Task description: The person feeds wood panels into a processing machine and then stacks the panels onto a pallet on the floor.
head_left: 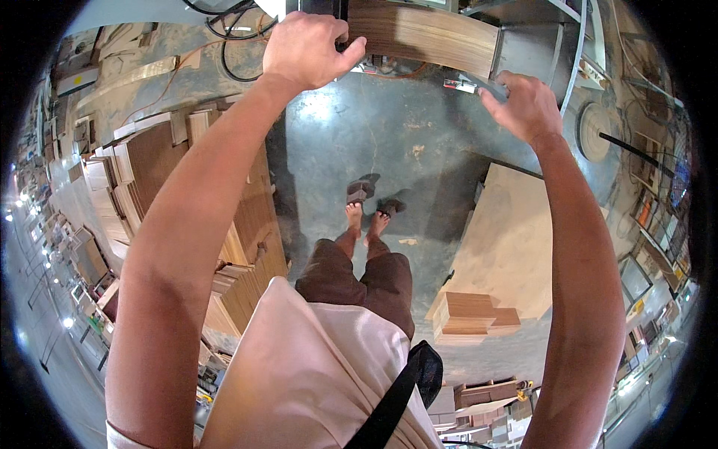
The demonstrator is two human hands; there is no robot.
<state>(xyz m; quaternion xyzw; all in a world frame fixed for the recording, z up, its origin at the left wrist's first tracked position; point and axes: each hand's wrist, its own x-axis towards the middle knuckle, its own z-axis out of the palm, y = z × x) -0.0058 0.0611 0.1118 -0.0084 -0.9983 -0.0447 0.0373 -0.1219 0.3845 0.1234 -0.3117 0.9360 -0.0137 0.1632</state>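
Note:
A wood-grain board lies across the machine at the top of the view. At its left end, my left hand rests on a black upright machine part, fingers curled over and thumb out; what lies beneath the fingers is hidden. Beyond the board's right end, my right hand is closed round a grey flat metal piece at the front of the grey metal frame. A small red-and-white label shows just left of it.
Tall stacks of panels stand on my left. To the right lies a large pale panel with several wood-grain pieces at its near end. Black cables hang at the upper left. A round disc is at the far right.

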